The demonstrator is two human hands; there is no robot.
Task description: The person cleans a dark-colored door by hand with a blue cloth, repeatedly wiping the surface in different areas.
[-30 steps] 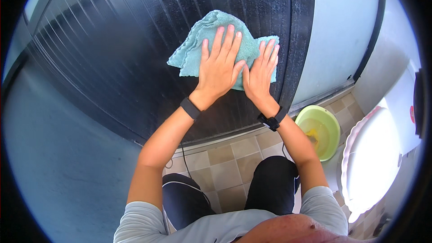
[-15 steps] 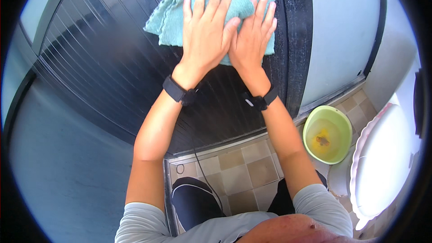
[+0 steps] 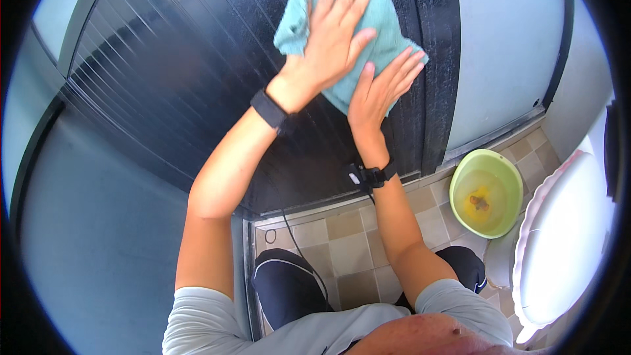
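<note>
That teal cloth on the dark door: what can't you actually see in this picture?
- Head view: the cloth's top is cut off by the picture's upper edge.
- Its middle is hidden under the left hand and right hand.
- The brownish bit in the green basin's water is too small to identify.

A: The teal cloth [image 3: 368, 33] runs off the top edge, and both hands cover its middle.

B: The white toilet lid [image 3: 565, 236] is cut off at the right rim; what sits in the green basin [image 3: 486, 192] is too small to tell.
</note>
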